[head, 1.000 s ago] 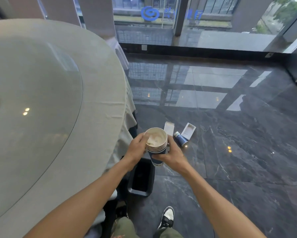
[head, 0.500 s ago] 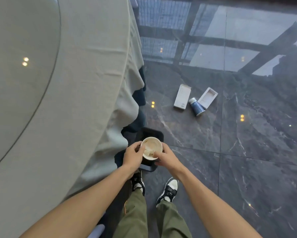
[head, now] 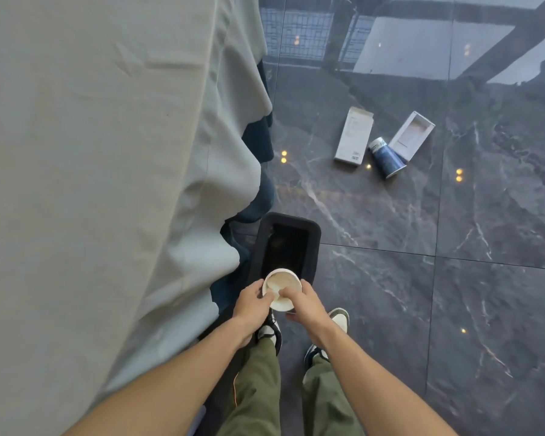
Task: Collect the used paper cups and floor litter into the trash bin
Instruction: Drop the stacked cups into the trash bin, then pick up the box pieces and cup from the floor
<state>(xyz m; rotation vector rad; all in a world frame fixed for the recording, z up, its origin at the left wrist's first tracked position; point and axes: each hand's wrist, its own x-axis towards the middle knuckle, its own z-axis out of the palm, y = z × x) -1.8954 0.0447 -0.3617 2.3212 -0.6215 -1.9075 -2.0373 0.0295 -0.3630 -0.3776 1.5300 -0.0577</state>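
- Head view, looking steeply down: a table under a grey-green tablecloth point(head: 101, 171) fills the left half; dark polished marble floor point(head: 453, 309) fills the right
- Trash bin point(head: 314, 247): black, rectangular, open-topped, standing on the floor just beside the hanging cloth edge and directly ahead of the person's shoes
- Floor litter, well apart from the bin toward the upper right: a flat white carton point(head: 353, 135), an open white box tray point(head: 412, 135), and a blue paper cup point(head: 387, 157) lying on its side between them, touching or nearly touching the tray
- Cup stack point(head: 282, 289): white rim uppermost, held upright above the near end of the bin opening; only the top cup's interior shows, so the count of cups below cannot be told
- Left hand point(head: 251, 302): fingers curled closed against the left side of the stack, thumb at the rim
- Right hand point(head: 304, 305): closed on the right side of the stack, with one fingertip hooked over the rim into the top cup
- Step in hand, as judged: depositing the collected cups; the stack is not yet released
- Next move calls for: centring the stack over the opening, then parting both hands together so it falls inside rather than striking the near rim; the three floor items remain to be gathered
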